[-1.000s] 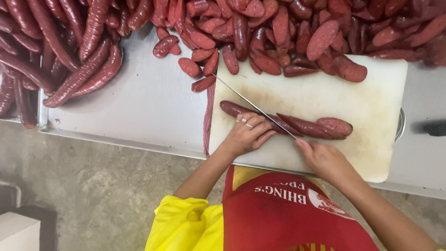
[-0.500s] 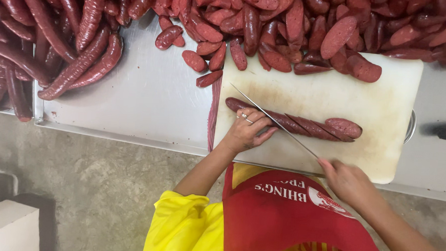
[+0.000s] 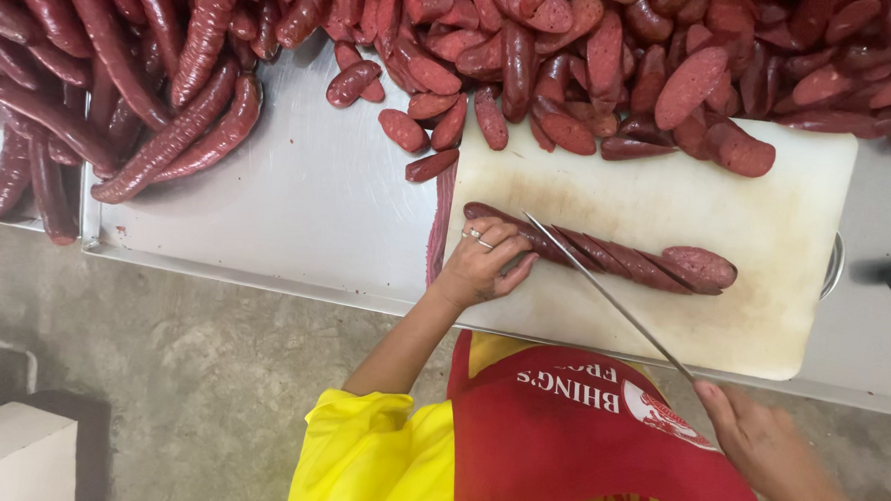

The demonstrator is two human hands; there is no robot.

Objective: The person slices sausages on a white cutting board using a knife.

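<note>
Your left hand [image 3: 482, 262] rests on the near end of the long red sausage [image 3: 606, 253], fingers curled down over it and pinning it to the white cutting board [image 3: 768, 214]. The sausage lies lengthwise on the board, already cut on a slant into several slices towards its far end. Your right hand [image 3: 757, 445] is off the board's near edge, its grip closed round the handle of the thin knife [image 3: 609, 298]; the blade runs diagonally up to the sausage just beside your left fingertips.

Note: keep the left fingertips tucked back from the blade. Hold the same slant as the existing cuts so slices match. Sliced pieces [image 3: 614, 67] are heaped along the board's far edge; whole sausages [image 3: 122, 86] lie on the metal desk [image 3: 297, 204] to the left.
</note>
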